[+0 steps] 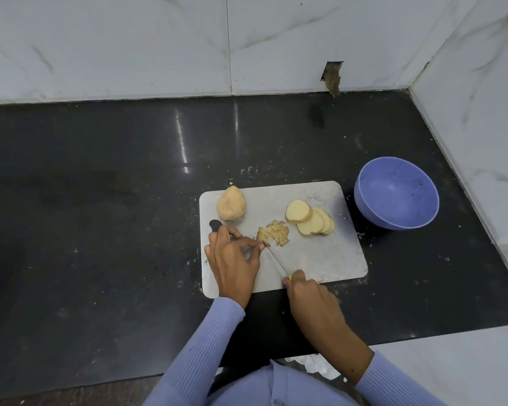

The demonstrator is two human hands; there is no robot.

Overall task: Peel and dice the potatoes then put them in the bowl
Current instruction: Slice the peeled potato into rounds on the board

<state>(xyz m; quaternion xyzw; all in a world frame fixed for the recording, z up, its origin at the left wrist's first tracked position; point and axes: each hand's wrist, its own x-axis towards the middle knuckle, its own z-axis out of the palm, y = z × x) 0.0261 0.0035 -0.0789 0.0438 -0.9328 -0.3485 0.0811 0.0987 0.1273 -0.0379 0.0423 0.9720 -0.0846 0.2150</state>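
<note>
Potatoes are lying in three groups on the pale cutting board (320, 253), which is sitting on the dark countertop (100, 230). A whole peeled potato (231, 207) is resting at the board's far left corner. A fan of round potato slices (310, 220) is lying toward the board's far right side, overlapping one another. Near the board's middle, a small heap of cut potato pieces (273, 232) is sitting under the knife (276, 260), whose blade is running from those pieces back toward the board's near edge. The right hand (308, 297) is gripping the knife's handle at that near edge. The left hand (235, 259) is reaching over the board's left side, its forefinger and thumb stretching to touch the near end of the cut pieces. A dark-handled tool (215, 225) is poking out from behind that hand; whether the hand is holding it, I cannot tell. The blue bowl (396, 197) is standing on the countertop just beside the board's far right corner.
</note>
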